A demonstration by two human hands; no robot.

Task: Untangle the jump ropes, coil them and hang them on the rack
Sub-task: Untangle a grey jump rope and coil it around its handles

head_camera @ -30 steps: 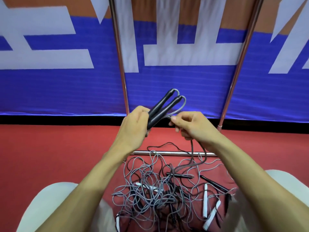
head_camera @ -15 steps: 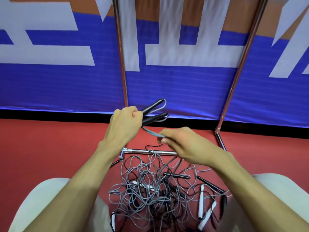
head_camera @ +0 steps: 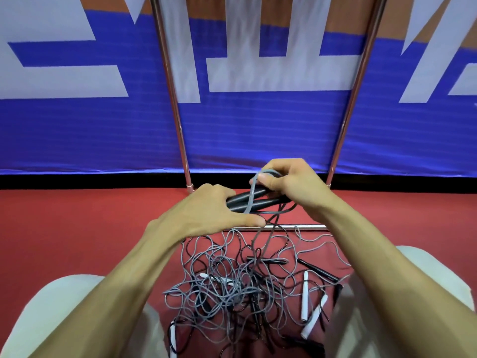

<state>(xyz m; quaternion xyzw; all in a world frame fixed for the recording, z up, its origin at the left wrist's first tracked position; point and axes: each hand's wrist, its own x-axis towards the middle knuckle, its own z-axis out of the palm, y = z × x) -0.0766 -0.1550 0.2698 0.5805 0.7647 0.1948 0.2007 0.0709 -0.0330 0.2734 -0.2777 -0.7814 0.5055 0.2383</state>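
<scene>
Jump rope handles (head_camera: 265,202) lie paired, clasped in your left grip (head_camera: 206,210) as a core; your right grip (head_camera: 291,182) pinches the grey cord (head_camera: 252,192) across them, likely for winding.

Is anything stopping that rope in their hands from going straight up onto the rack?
Yes. The grey cord from the black handles in the left hand runs down into the tangled pile on the floor. The rack's uprights stand behind; its top bar is out of view.
</scene>
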